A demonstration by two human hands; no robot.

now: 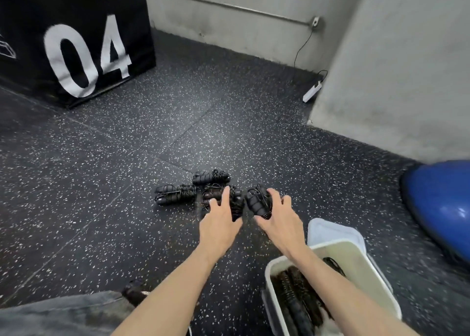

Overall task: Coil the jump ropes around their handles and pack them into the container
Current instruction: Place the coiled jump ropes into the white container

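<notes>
A black box [73, 30] marked "04" stands on the speckled rubber floor [127, 144]. A white power strip [312, 92] lies by the grey wall [394, 68]; a blue ball [442, 203] sits right.

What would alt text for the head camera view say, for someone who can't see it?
A person's right hand grips a coiled black jump rope and the left hand holds another, just above a speckled gym floor. Two more coiled ropes lie beyond. A white container at lower right already holds ropes.
</notes>
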